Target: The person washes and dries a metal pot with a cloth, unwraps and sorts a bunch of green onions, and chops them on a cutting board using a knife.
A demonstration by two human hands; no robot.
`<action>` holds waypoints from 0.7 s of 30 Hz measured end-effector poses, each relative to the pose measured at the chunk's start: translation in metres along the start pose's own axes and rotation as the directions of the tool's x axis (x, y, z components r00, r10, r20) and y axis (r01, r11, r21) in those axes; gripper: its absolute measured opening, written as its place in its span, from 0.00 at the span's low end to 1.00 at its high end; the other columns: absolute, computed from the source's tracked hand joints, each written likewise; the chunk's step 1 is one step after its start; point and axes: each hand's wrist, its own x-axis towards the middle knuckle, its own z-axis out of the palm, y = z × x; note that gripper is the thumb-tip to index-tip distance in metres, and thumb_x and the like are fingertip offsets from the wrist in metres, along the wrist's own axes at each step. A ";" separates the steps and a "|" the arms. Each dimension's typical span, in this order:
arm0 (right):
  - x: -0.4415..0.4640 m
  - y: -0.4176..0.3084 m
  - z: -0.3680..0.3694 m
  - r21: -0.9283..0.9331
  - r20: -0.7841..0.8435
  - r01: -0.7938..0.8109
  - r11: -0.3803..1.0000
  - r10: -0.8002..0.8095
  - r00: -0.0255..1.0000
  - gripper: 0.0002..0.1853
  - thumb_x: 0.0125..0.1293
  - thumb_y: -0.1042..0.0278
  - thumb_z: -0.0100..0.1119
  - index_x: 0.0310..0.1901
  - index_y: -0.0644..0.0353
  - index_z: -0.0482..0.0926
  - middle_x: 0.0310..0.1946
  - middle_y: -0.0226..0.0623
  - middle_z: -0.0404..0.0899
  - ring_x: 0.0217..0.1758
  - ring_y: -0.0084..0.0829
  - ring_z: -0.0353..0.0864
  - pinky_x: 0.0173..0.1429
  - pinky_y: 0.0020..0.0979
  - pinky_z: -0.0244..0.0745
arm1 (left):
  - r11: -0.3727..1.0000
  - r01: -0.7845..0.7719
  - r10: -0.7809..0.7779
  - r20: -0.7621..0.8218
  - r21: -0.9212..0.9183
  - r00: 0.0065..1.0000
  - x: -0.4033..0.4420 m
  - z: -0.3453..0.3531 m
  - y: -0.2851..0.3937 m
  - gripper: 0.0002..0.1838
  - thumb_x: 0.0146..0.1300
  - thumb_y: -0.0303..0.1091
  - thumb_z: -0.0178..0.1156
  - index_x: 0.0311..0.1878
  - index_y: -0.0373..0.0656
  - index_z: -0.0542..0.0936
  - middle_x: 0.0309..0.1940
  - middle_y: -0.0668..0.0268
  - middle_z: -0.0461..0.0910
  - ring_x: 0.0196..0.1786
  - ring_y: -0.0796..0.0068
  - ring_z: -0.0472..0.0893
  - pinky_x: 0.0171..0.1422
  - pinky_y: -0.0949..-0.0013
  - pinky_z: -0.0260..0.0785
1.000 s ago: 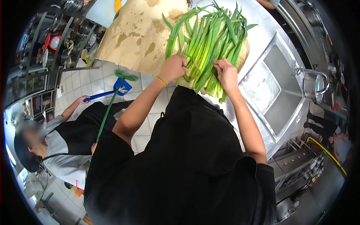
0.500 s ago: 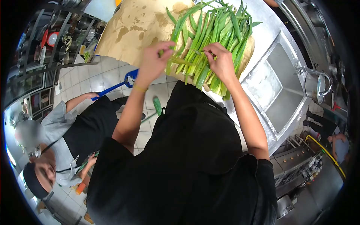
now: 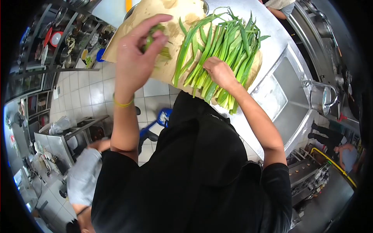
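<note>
A bunch of long green leafy stalks [image 3: 233, 42], like leeks or garlic greens, lies on brown paper [image 3: 171, 73] with its pale ends towards me. My left hand [image 3: 136, 58], blurred and wearing a yellow band at the wrist, is over the paper left of the bunch. Wilted green leaf scraps [image 3: 165, 52] show between its curled fingers and thumb, the index finger stretched out. My right hand [image 3: 221, 72] rests on the middle of the bunch, fingertips pinched together. Whatever they pinch is hidden.
A steel sink [image 3: 278, 101] with a tap [image 3: 330, 93] is set in the metal counter [image 3: 268, 27] at right. A co-worker in a grey shirt [image 3: 83, 174] bends at lower left, near a blue dustpan [image 3: 163, 116]. Another person's arm [image 3: 276, 12] is at the far edge.
My left hand has moved left and away from the bunch with the scraps. My right hand has shifted slightly left and down, fingers closing. The co-worker and blue dustpan have moved.
</note>
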 end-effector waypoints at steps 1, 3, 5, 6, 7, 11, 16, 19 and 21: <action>-0.001 0.000 -0.002 0.142 -0.053 -0.044 0.989 0.052 0.997 0.10 0.56 0.83 0.59 0.40 0.66 0.79 0.35 0.40 0.80 0.39 0.41 0.80 0.46 0.35 0.78 | 0.999 0.046 -0.047 0.055 0.029 0.997 0.002 0.008 0.002 0.19 0.61 0.20 0.60 0.55 0.43 0.80 0.26 0.78 0.71 0.26 0.91 0.65 0.30 0.82 0.60; -0.008 -0.001 -0.014 0.367 -0.105 -0.204 0.907 0.258 0.960 0.16 0.56 0.84 0.61 0.48 0.63 0.80 0.33 0.37 0.82 0.36 0.35 0.82 0.44 0.31 0.79 | 0.999 0.046 -0.047 0.082 0.017 0.996 0.010 0.028 0.009 0.16 0.60 0.21 0.60 0.52 0.42 0.81 0.25 0.75 0.73 0.23 0.88 0.64 0.28 0.79 0.59; -0.019 -0.005 -0.048 0.861 -0.061 -0.233 0.451 0.547 0.835 0.26 0.59 0.86 0.62 0.60 0.60 0.75 0.34 0.33 0.81 0.35 0.23 0.81 0.41 0.25 0.78 | 0.999 0.039 -0.038 0.114 -0.006 0.993 0.020 0.051 0.014 0.14 0.60 0.23 0.61 0.50 0.41 0.81 0.24 0.72 0.74 0.21 0.86 0.64 0.26 0.76 0.59; -0.027 -0.014 -0.074 0.929 -0.032 -0.174 0.327 0.540 0.841 0.31 0.59 0.87 0.62 0.65 0.59 0.70 0.34 0.31 0.81 0.36 0.21 0.81 0.41 0.23 0.77 | 0.999 -0.044 0.043 0.188 0.002 0.981 0.024 0.067 0.017 0.10 0.59 0.24 0.61 0.45 0.40 0.82 0.24 0.67 0.75 0.21 0.79 0.66 0.27 0.72 0.61; -0.040 -0.023 -0.098 0.974 -0.015 -0.109 0.201 0.534 0.845 0.37 0.59 0.88 0.62 0.70 0.58 0.64 0.35 0.30 0.80 0.36 0.18 0.80 0.41 0.22 0.76 | 0.991 -0.133 0.129 0.269 -0.004 0.954 0.027 0.087 0.021 0.07 0.59 0.26 0.61 0.41 0.38 0.82 0.24 0.62 0.75 0.21 0.73 0.68 0.29 0.69 0.64; -0.100 -0.046 -0.134 0.991 -0.058 -0.030 0.131 0.621 0.782 0.39 0.59 0.88 0.62 0.71 0.61 0.60 0.35 0.29 0.80 0.38 0.20 0.80 0.42 0.22 0.76 | 0.930 -0.319 0.367 0.405 -0.184 0.837 0.013 0.189 0.043 0.04 0.58 0.26 0.59 0.33 0.35 0.79 0.28 0.55 0.72 0.31 0.56 0.74 0.38 0.59 0.67; -0.188 -0.055 -0.143 0.956 -0.249 0.268 0.116 0.805 0.539 0.12 0.63 0.85 0.57 0.47 0.65 0.76 0.38 0.29 0.79 0.39 0.20 0.79 0.44 0.23 0.75 | 0.843 -0.443 0.534 0.561 -0.304 0.632 -0.034 0.289 0.078 0.06 0.61 0.30 0.57 0.36 0.36 0.78 0.37 0.56 0.71 0.44 0.54 0.71 0.50 0.57 0.63; -0.235 -0.060 -0.158 0.931 -0.213 0.354 0.091 0.923 0.322 0.09 0.64 0.84 0.54 0.45 0.66 0.77 0.38 0.30 0.79 0.40 0.19 0.79 0.44 0.23 0.74 | 0.794 -0.488 0.600 0.593 -0.361 0.537 -0.059 0.339 0.102 0.10 0.62 0.35 0.56 0.38 0.37 0.79 0.41 0.55 0.71 0.50 0.53 0.69 0.57 0.56 0.60; -0.278 -0.043 -0.136 0.896 -0.262 0.432 0.104 0.908 0.326 0.08 0.65 0.84 0.54 0.45 0.67 0.77 0.40 0.32 0.80 0.41 0.20 0.79 0.45 0.24 0.75 | 0.808 -0.418 0.586 0.633 -0.415 0.506 -0.084 0.370 0.115 0.12 0.63 0.37 0.55 0.38 0.38 0.79 0.43 0.54 0.70 0.52 0.52 0.68 0.59 0.56 0.58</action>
